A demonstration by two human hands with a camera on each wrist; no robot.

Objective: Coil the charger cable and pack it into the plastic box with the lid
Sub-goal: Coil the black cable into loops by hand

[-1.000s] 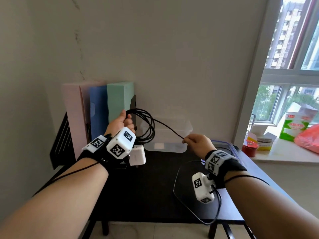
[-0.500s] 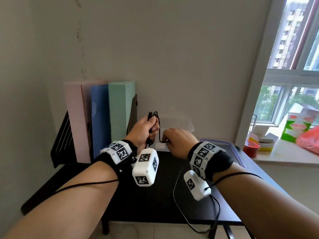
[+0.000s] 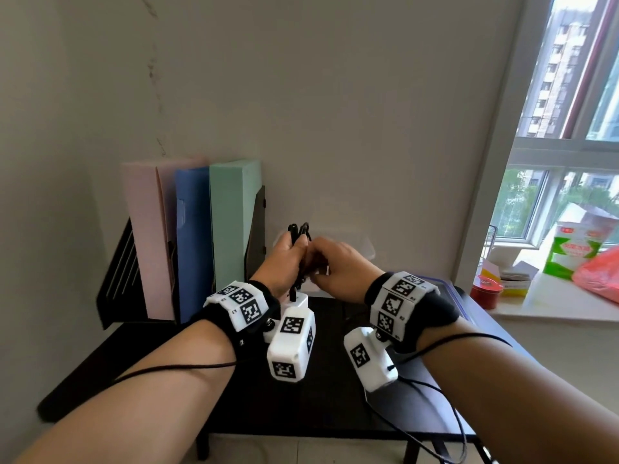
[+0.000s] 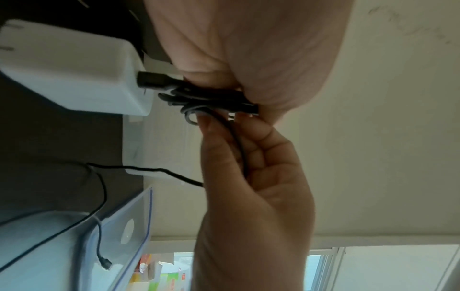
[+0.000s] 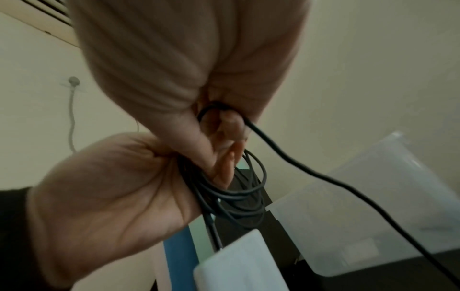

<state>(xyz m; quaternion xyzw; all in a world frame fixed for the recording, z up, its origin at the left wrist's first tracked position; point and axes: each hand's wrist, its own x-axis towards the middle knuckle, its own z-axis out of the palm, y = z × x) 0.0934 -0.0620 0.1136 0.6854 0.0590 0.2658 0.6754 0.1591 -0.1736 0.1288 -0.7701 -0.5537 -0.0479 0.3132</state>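
Note:
My left hand (image 3: 292,254) grips a black charger cable (image 3: 300,231) gathered into a narrow bundle, its loops poking up above the fist. The white adapter (image 3: 295,303) hangs from the bundle just below that hand. My right hand (image 3: 323,264) is pressed against the left and pinches the loose strand of cable (image 5: 251,126) at the bundle (image 4: 214,96). The rest of the strand trails down to the desk, and its plug end (image 4: 106,266) lies on the lid (image 4: 135,222). The clear plastic box (image 3: 366,244) stands open behind my hands, by the wall.
Pink, blue and green folders (image 3: 191,236) stand in a black rack at the back left of the black desk (image 3: 167,380). The blue-rimmed lid (image 3: 452,291) lies at the desk's right edge. A windowsill (image 3: 552,306) with a red tin, cartons and a red bag is further right.
My right hand has carried the strand from out on the right up against my left hand. The wide coil is now squeezed into a tight bundle, and both hands sit closer to the box.

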